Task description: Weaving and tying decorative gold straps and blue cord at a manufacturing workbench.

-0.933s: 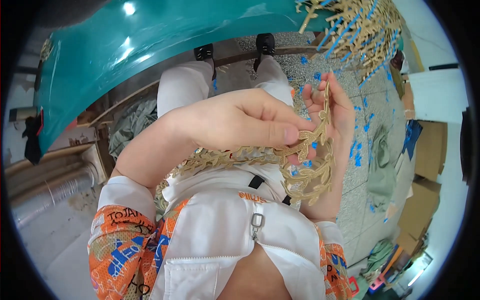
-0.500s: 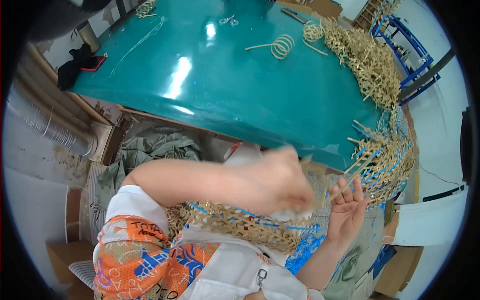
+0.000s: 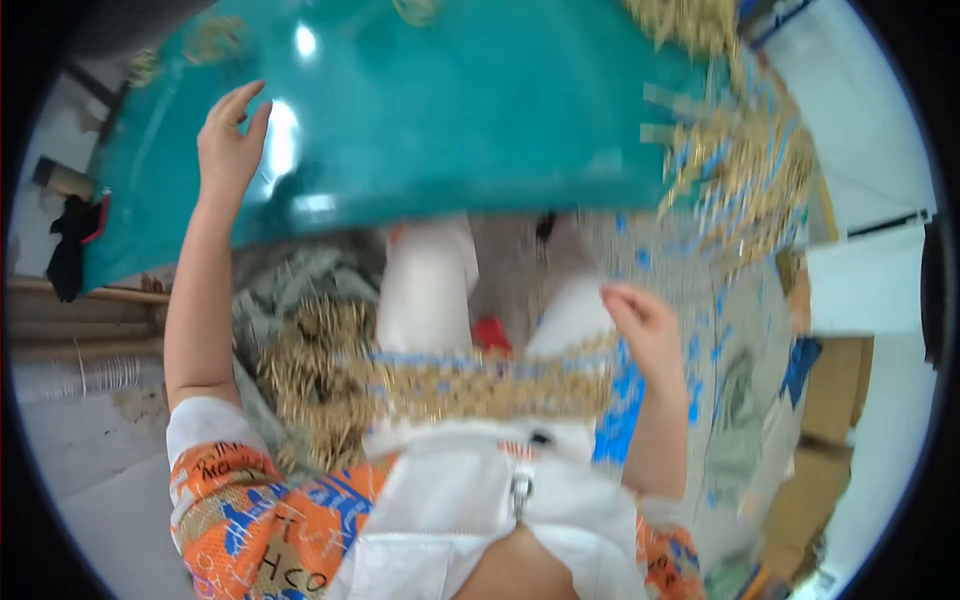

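Woven straw-coloured strip with blue flecks [image 3: 480,385] lies across the person's lap, its right end beside the right hand [image 3: 645,325], whose fingers curl loosely at it; whether they pinch it cannot be told. Left hand [image 3: 228,140] reaches up, arm outstretched, fingers spread open over the glossy teal tabletop [image 3: 480,110].

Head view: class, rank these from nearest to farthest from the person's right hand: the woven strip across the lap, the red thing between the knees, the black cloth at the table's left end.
1. Woven strip: at the right hand, across the lap.
2. Red thing: to the hand's left, between the knees.
3. Black cloth: far left, off the teal table.
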`<control>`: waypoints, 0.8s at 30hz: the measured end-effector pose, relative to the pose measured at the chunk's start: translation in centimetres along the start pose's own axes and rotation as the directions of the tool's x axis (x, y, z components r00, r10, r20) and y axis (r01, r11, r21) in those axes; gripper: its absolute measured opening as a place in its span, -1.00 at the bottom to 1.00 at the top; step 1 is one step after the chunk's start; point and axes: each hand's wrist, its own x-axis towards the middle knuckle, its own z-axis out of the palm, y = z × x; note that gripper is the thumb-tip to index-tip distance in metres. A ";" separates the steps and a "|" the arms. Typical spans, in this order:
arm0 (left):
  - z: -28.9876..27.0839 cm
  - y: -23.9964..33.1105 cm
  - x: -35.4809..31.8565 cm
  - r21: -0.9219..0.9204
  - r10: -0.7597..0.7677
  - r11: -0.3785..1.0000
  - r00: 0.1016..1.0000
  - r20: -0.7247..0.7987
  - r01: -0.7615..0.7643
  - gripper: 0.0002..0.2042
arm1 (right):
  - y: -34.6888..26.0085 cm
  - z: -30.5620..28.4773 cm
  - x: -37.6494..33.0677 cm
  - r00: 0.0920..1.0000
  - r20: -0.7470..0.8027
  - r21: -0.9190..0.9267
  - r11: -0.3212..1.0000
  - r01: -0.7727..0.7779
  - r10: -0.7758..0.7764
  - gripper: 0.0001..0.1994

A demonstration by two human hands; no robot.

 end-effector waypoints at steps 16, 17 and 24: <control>1.8 15.6 -19.5 -0.479 0.416 0.875 0.618 0.667 -0.073 -0.71 | 6.2 5.6 -7.6 0.929 0.192 -0.418 0.830 0.368 -0.315 -0.86; 2.1 16.1 -19.3 -0.474 0.418 0.877 0.612 0.671 -0.080 -0.71 | 5.9 5.8 -7.6 0.936 0.139 -0.345 0.871 0.351 -0.323 -0.86; 2.4 17.5 -18.4 -0.516 0.410 0.800 0.351 0.842 0.306 -0.67 | 4.7 5.3 -7.9 0.921 0.064 -0.328 0.864 0.383 -0.384 -0.88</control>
